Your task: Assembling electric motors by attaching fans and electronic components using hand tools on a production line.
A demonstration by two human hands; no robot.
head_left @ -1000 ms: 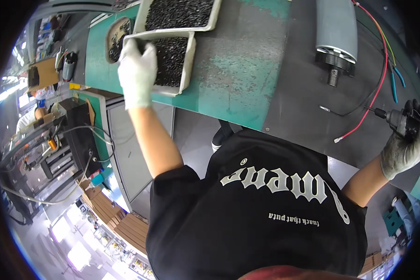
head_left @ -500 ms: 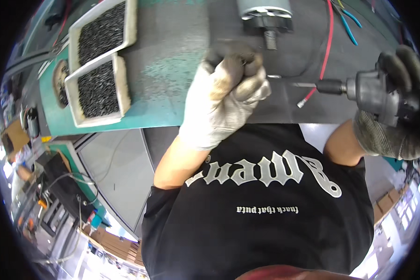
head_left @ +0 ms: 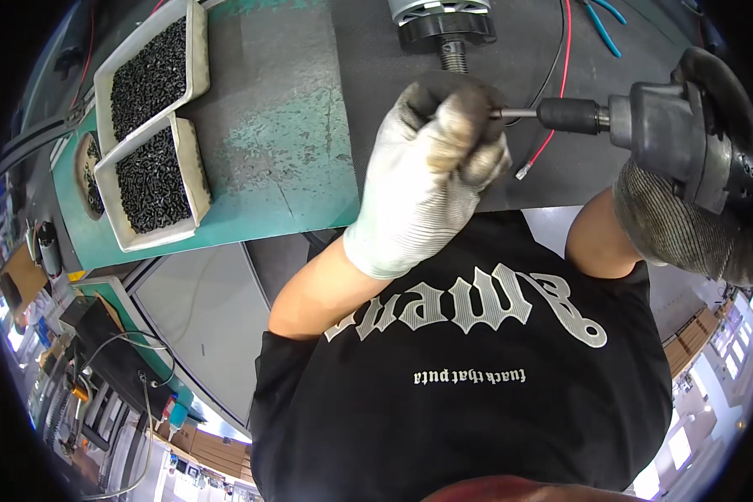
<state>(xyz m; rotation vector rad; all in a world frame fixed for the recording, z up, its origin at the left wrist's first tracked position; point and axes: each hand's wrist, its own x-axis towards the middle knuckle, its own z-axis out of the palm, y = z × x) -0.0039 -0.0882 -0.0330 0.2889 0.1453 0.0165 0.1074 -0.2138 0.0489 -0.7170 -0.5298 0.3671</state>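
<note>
My left hand (head_left: 443, 159), in a white work glove with darkened fingertips, is closed above the bench. Whatever its fingers pinch is too hidden to name. Their tips meet the bit of a dark grey power screwdriver (head_left: 665, 125), which lies level and points left. My right hand (head_left: 686, 217), in a grey striped glove, is wrapped round that screwdriver, whose rear end runs into the dark rim. Just beyond my left hand lies an electric motor (head_left: 443, 12) with a pale body, a black end ring and a ridged shaft.
Two white trays (head_left: 194, 167) full of small black screw-like pieces stand at the left on a worn green mat (head_left: 284, 142), with a round dish (head_left: 84, 171) beside them. A red wire (head_left: 564, 84) with a metal terminal and blue-handled pliers (head_left: 604, 33) lie beyond the screwdriver.
The screwdriver has come left and up, so its bit now reaches my left fingertips; before there was a gap. My left hand has moved slightly right. The view has shifted a little.
</note>
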